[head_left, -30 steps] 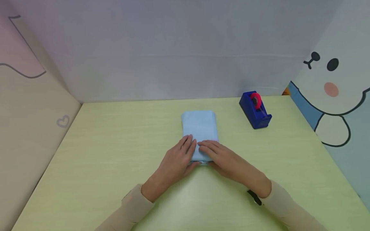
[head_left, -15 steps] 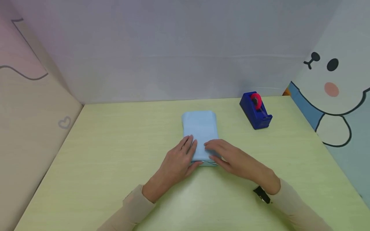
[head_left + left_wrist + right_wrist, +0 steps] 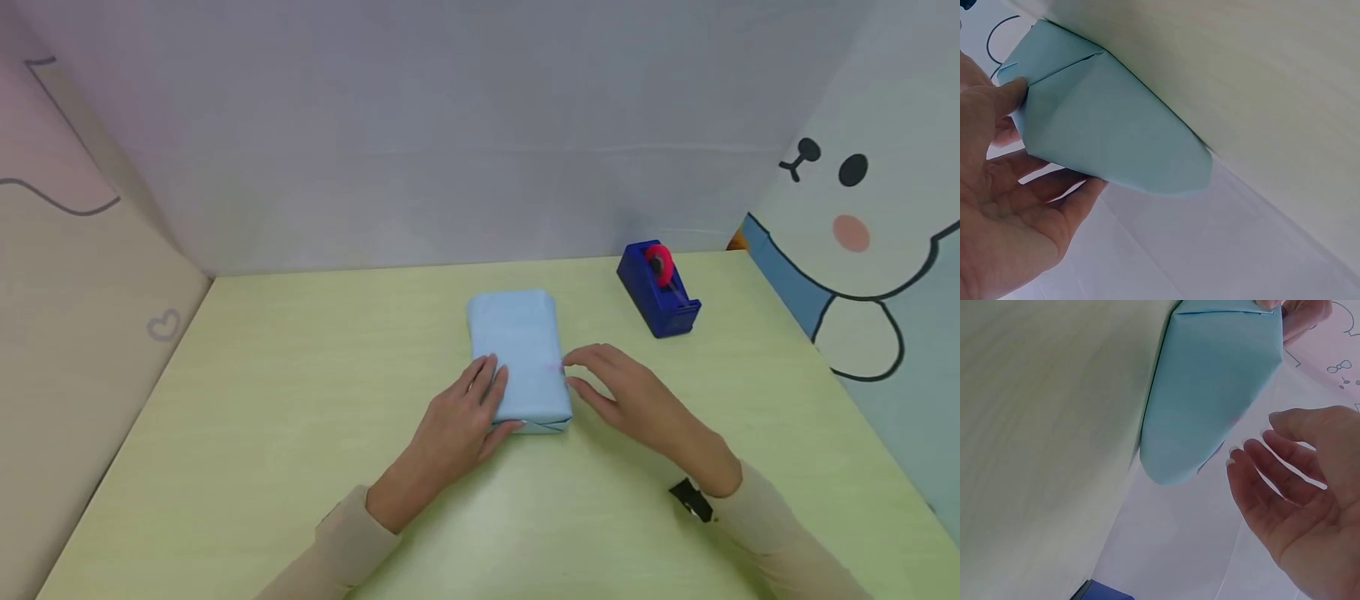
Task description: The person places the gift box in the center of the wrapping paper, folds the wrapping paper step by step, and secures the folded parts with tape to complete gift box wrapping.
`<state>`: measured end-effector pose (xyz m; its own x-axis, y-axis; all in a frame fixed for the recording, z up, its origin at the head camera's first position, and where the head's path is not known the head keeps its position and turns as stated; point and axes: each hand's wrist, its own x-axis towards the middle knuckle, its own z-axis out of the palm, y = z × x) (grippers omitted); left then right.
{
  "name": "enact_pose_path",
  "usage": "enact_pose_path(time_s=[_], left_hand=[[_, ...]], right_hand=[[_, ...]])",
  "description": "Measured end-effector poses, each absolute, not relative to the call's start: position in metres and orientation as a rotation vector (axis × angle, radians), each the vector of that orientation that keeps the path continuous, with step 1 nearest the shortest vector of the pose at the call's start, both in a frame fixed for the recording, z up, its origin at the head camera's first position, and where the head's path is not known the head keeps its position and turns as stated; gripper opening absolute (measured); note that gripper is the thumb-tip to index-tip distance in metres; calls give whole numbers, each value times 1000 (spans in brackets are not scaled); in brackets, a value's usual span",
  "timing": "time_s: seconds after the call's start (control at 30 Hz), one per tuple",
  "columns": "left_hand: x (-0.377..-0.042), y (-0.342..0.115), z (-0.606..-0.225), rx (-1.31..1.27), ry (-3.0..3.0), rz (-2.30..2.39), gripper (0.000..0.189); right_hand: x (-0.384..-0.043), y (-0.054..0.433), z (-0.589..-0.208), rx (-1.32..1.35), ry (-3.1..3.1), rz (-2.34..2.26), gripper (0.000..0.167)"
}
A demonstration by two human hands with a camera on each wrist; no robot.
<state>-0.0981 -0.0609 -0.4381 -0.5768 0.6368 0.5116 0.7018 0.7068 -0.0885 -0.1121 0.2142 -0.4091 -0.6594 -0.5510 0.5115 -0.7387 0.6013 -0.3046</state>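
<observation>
A light-blue paper-wrapped package (image 3: 521, 354) lies flat on the table, its folded near end (image 3: 1054, 53) toward the person. The fingers of my left hand (image 3: 453, 421) rest on its top near the left edge, and the thumb presses on the folded end. Also in the left wrist view, the thumb (image 3: 1010, 97) lies against the fold. My right hand (image 3: 637, 400) is at the package's right side, fingers loosely bent and apart from the thumb. In the right wrist view nothing is between the right hand's fingers (image 3: 1279, 465) and thumb. What the paper wraps is hidden.
A dark-blue tape dispenser (image 3: 658, 292) with a red-cored roll stands at the table's back right. The pale wood-grain table (image 3: 315, 375) meets a plain back wall (image 3: 450, 167). Cartoon-printed panels (image 3: 885, 292) flank both sides. A black band (image 3: 692, 500) shows at the right wrist.
My right hand has slid off the package's top to its right side, uncovering the near right corner. My left hand stays on the package.
</observation>
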Motion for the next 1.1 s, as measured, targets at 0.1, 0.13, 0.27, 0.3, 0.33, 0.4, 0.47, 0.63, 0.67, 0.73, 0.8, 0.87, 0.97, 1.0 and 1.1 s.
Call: enact_pose_path(time_s=[0.1, 0.13, 0.27, 0.3, 0.33, 0.4, 0.47, 0.63, 0.67, 0.73, 0.8, 0.87, 0.97, 1.0, 1.1], left_hand=[[-98, -61, -439, -1020, -2405, -179, 68], [-98, -60, -439, -1019, -2407, -181, 67], [-97, -60, -440, -1017, -2417, -191, 67], [-97, -60, -440, -1015, -2419, -193, 67], [-97, -61, -439, -1013, -2421, -196, 67], [-96, -61, -439, -1011, -2426, -202, 67], [-96, -61, -440, -1012, -2430, -210, 67], [-96, -60, -439, -1019, -2447, -229, 66], [-96, -60, -439, -1020, -2449, -231, 66], [-96, -59, -439, -1019, -2449, -228, 66], [-96, -59, -439, -1017, -2444, -227, 66], [-96, -59, -439, -1015, -2438, -227, 66], [-96, -59, -439, -1014, -2436, -227, 66], [-96, -60, -439, -1012, -2439, -225, 66], [-96, -60, -439, -1006, -2447, -223, 66]], right_hand=[[-115, 219, -410, 926, -2472, 714, 30], [-116, 221, -410, 889, -2477, 717, 29], [-119, 226, -411, 776, -2486, 739, 25], [-120, 227, -411, 757, -2489, 743, 25], [-121, 229, -412, 740, -2495, 741, 24], [-122, 231, -412, 715, -2506, 736, 24], [-123, 233, -412, 697, -2515, 727, 24], [-125, 239, -411, 625, -2530, 719, 24], [-126, 240, -410, 605, -2538, 721, 24], [-127, 243, -410, 567, -2552, 724, 22], [-129, 246, -409, 531, -2560, 721, 21], [-130, 248, -409, 500, -2562, 719, 20], [-132, 252, -408, 456, -2560, 718, 20], [-133, 254, -408, 443, -2558, 720, 20], [-136, 257, -407, 411, -2555, 729, 20]])
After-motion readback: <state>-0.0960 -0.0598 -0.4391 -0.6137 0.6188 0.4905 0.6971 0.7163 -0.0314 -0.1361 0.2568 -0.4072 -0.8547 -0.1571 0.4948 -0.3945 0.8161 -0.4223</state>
